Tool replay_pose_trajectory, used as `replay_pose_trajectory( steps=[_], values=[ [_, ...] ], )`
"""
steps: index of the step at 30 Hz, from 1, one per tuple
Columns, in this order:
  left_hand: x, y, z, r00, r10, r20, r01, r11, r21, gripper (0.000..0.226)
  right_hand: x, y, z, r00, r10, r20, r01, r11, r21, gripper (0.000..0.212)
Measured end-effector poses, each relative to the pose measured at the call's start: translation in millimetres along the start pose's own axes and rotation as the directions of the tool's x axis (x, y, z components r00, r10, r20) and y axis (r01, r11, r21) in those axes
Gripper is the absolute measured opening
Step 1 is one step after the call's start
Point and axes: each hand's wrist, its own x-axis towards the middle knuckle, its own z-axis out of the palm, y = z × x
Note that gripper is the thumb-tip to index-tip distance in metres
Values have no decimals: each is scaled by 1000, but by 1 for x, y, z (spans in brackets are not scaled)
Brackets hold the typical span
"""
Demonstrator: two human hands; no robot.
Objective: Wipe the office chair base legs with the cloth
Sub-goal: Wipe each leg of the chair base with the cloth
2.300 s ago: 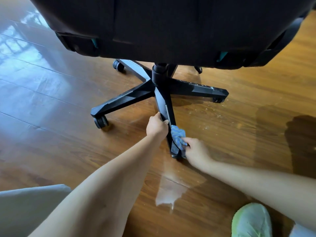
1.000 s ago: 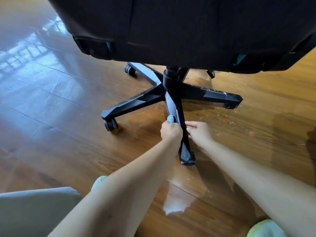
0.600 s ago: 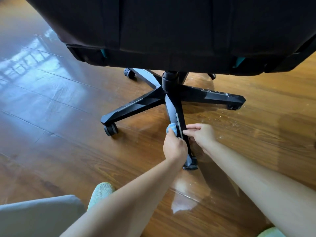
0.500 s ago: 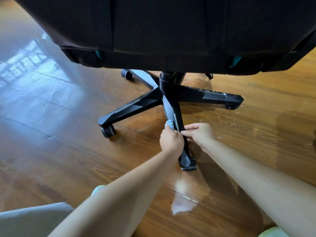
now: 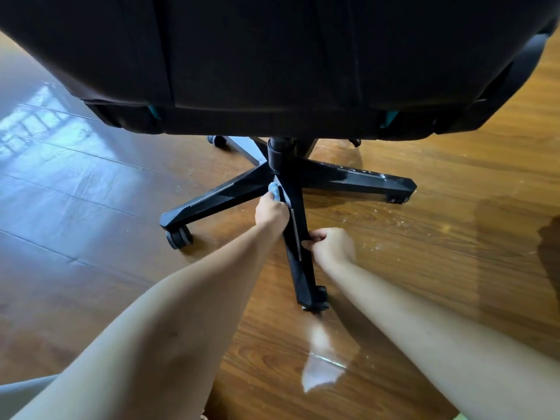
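Observation:
A black office chair base [image 5: 283, 165] with star-shaped legs stands on a wooden floor under the dark seat [image 5: 272, 62]. The near leg [image 5: 298, 237] points toward me and ends in a caster [image 5: 316, 300]. My left hand [image 5: 271, 212] grips a blue cloth [image 5: 274, 189] against the left side of that leg, close to the central column. Only a small piece of the cloth shows above my fingers. My right hand [image 5: 331, 245] grips the right edge of the same leg, lower down.
The left leg [image 5: 218, 198] ends in a caster [image 5: 178, 237]; the right leg [image 5: 363, 180] reaches right. Dust specks lie on the floor [image 5: 424, 237] right of the base. A grey fabric [image 5: 18, 395] shows at the lower left.
My left hand with the cloth has slid up the near leg toward the column. My right hand has slipped a little down the leg. The camera has moved closer.

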Motion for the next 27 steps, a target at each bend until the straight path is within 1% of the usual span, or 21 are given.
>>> replay_pose_trajectory(
  steps=[3, 6, 8, 10, 11, 12, 13, 14, 15, 16, 17, 18, 19, 20, 21, 23, 24, 25, 26, 27],
  values=[
    [-8, -10, -3, 999, 47, -26, -45, 996, 70, 60, -8, -10, 10, 998, 56, -18, -56, 998, 25, 16],
    [-22, -22, -7, 997, 70, -28, -69, 997, 41, 71, -18, -22, 17, 990, 141, -25, -140, 989, 39, 7],
    [-31, -27, -10, 994, 94, -61, -95, 995, -10, 71, -23, -26, 19, 986, 166, -17, -164, 982, 90, 14],
    [-39, -31, -9, 989, 109, -103, -118, 989, -92, 74, -28, -29, 21, 986, 155, 64, -165, 963, 212, 23],
    [-43, -32, -8, 987, 111, -120, -128, 981, -145, 75, -29, -30, 23, 978, 161, 131, -196, 923, 330, 26],
    [-48, -32, -7, 985, 105, -138, -131, 971, -198, 77, -30, -32, 24, 961, 169, 219, -257, 840, 477, 27],
    [-53, -31, -7, 982, 102, -159, -138, 961, -239, 77, -31, -34, 25, 937, 167, 307, -324, 743, 586, 26],
    [-57, -31, -7, 977, 106, -184, -154, 952, -266, 75, -31, -35, 24, 916, 146, 374, -369, 674, 640, 23],
    [-60, -32, -6, 970, 122, -209, -179, 943, -281, 73, -31, -36, 24, 902, 112, 416, -385, 643, 662, 22],
    [-63, -31, -5, 962, 148, -228, -211, 936, -282, 70, -30, -38, 23, 898, 86, 431, -387, 620, 682, 27],
    [-66, -31, -4, 957, 173, -234, -235, 933, -271, 67, -27, -42, 21, 907, 84, 414, -373, 618, 692, 39],
    [-70, -32, -3, 958, 193, -213, -245, 936, -254, 63, -24, -47, 19, 924, 92, 370, -340, 638, 691, 49],
    [-74, -32, -1, 962, 216, -167, -252, 936, -244, 57, -21, -52, 17, 948, 87, 306, -283, 667, 689, 53],
    [-77, -34, 0, 964, 243, -109, -263, 934, -243, 49, -19, -57, 13, 964, 77, 254, -236, 684, 690, 48],
    [-80, -36, 0, 963, 266, -55, -271, 929, -251, 45, -17, -60, 10, 973, 82, 217, -213, 685, 697, 38],
    [-80, -37, -3, 956, 294, -3, -286, 926, -247, 55, -8, -64, 1, 982, 125, 144, -190, 704, 684, 23],
    [-77, -37, -7, 947, 320, -20, -317, 928, -194, 61, -3, -64, -4, 983, 154, 103, -183, 718, 672, 19],
    [-73, -38, -10, 933, 353, -72, -359, 928, -99, 63, 1, -65, -9, 983, 172, 68, -172, 718, 674, 14],
    [-65, -41, -13, 913, 385, -136, -381, 923, 55, 66, 3, -66, -14, 981, 191, 42, -167, 703, 691, 10],
    [-57, -46, -15, 905, 394, -160, -354, 907, 228, 73, 7, -68, -16, 976, 215, 20, -167, 690, 704, 9]
  ],
)
